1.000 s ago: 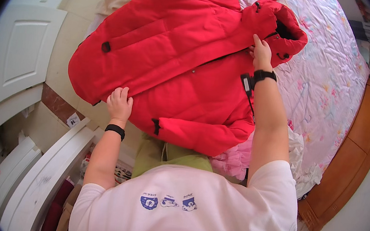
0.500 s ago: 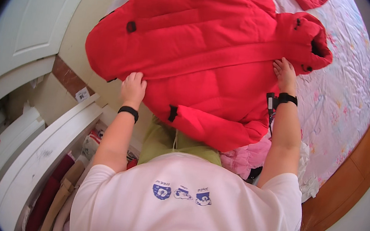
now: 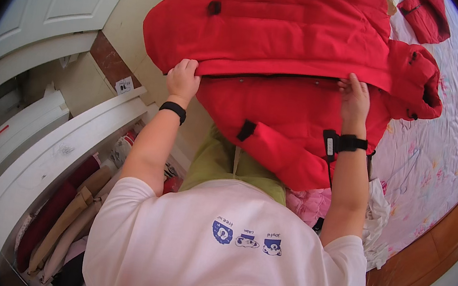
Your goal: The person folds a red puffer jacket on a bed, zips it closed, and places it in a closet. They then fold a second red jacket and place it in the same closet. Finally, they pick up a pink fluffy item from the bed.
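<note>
The red puffer jacket [image 3: 286, 34] had swung level, its long front placket [image 3: 283, 65] running crosswise between the left hand [image 3: 183, 82], fingers pinching the hem [image 3: 162, 56], and the right hand [image 3: 354, 103], grip unclear, nearer the hood [image 3: 414, 79] over the floral bedsheet [image 3: 441, 161].

Under the left hand [image 3: 182, 83] and right hand [image 3: 353, 103], the red jacket [image 3: 285, 45] looks like matt, puckered cloth. Right of the right hand, the floral sheet [image 3: 451, 134] is wrinkled cloth and the brown bed board [image 3: 425, 258] smooth, faintly glossy wood.
</note>
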`<state>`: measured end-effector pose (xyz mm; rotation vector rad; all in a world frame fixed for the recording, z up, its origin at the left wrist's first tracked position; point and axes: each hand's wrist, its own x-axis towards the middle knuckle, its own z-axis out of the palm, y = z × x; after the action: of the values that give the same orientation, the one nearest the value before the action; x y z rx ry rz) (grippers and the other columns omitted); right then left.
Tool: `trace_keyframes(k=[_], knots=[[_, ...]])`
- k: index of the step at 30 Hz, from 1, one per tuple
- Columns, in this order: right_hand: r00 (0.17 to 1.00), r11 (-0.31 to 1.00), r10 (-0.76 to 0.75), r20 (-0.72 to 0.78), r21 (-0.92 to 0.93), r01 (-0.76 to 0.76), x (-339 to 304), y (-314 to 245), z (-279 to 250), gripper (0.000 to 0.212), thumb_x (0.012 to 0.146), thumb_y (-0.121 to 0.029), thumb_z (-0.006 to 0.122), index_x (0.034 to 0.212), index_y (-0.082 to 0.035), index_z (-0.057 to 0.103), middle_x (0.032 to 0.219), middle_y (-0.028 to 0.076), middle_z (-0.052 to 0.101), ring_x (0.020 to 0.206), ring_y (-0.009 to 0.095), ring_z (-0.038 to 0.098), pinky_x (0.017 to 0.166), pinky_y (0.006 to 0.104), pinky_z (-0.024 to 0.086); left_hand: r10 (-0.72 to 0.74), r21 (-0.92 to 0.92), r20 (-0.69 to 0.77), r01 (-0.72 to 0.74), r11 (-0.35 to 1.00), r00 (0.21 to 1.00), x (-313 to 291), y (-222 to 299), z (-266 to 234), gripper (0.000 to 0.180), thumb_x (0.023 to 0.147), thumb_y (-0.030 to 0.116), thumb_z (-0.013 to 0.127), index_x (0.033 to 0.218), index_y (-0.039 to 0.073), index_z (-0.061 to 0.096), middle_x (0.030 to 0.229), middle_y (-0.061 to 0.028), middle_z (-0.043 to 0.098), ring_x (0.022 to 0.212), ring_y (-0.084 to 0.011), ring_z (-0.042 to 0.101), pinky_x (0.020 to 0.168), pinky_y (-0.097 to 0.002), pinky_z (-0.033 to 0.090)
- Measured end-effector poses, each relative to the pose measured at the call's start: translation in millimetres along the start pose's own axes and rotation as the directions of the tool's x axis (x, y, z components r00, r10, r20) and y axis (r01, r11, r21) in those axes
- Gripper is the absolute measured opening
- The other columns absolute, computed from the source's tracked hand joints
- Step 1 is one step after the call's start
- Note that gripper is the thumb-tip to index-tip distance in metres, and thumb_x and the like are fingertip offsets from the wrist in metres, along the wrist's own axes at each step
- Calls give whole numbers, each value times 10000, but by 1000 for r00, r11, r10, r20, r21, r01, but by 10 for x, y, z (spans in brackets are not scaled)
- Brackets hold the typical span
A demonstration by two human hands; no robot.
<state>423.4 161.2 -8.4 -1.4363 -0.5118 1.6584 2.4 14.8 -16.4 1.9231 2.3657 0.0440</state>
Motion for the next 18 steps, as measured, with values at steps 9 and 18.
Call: trace_keyframes(k=[9,18], knots=[[945,974,6,-326,-213,-80,-84,409,-84,166,938,-220,555,934,-60,512,778,60,632,650,160,617,531,256,461,-245,13,254,250,968,935,-586,-205,367,298,725,165,654,1004,123,557,1038,-95,575,934,-311,587,776,-442,492],[943,785,249,-221,-524,-330,-364,642,304,142,905,-216,579,974,-97,542,799,35,631,662,166,626,565,276,478,-328,-212,548,507,836,769,-1264,-831,803,333,817,261,618,1109,103,589,1142,-143,580,1016,-337,582,848,-440,494]])
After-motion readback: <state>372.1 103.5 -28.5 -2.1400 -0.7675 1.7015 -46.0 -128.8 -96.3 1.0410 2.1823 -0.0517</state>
